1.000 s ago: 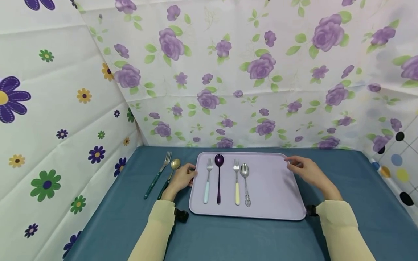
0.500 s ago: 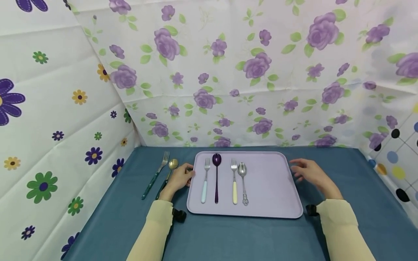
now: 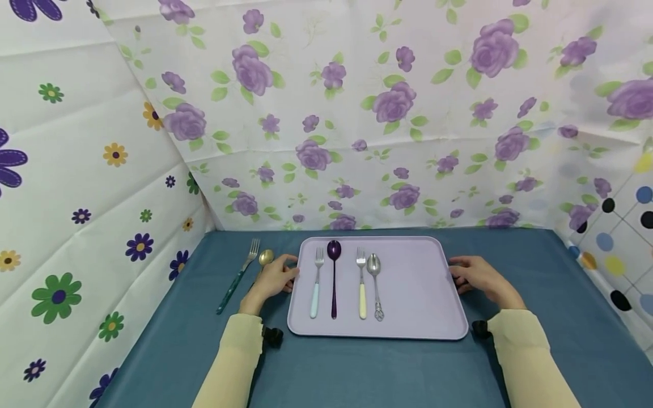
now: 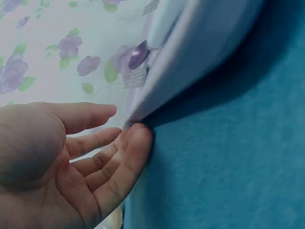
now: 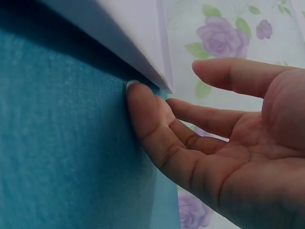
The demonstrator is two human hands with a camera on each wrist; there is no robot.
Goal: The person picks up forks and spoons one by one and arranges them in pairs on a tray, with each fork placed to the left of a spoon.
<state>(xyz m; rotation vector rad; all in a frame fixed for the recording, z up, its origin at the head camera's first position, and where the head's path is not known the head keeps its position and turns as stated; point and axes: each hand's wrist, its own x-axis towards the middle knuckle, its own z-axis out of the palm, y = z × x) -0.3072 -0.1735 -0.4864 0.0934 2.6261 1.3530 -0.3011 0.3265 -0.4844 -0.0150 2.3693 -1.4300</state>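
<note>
A pale lilac tray (image 3: 418, 289) lies flat on the table. On it, side by side, are a fork with a light blue handle (image 3: 314, 300), a dark purple spoon (image 3: 334, 250), a fork with a cream-yellow handle (image 3: 363, 301) and a silver spoon (image 3: 374, 264) with an ornate handle. My left hand (image 3: 272, 277) is at the tray's left edge, fingertips by the underside of the rim, thumb raised apart. At the right edge my right hand (image 3: 482, 277) has its fingers loosely bent, fingertips close under the rim (image 5: 143, 62). Whether either hand bears on the tray is unclear.
Left of the tray lie a fork with a dark green handle (image 3: 232, 292) and a gold spoon (image 3: 266, 258), whose handle is mostly hidden by my left hand. Blue-grey cloth (image 3: 367, 374) covers the table. Flower-printed sheets (image 3: 285, 130) stand behind and at the left.
My right hand has left the tray's far right corner and come nearer along its right edge. My left hand stays at the left edge. The whole head view has shifted slightly.
</note>
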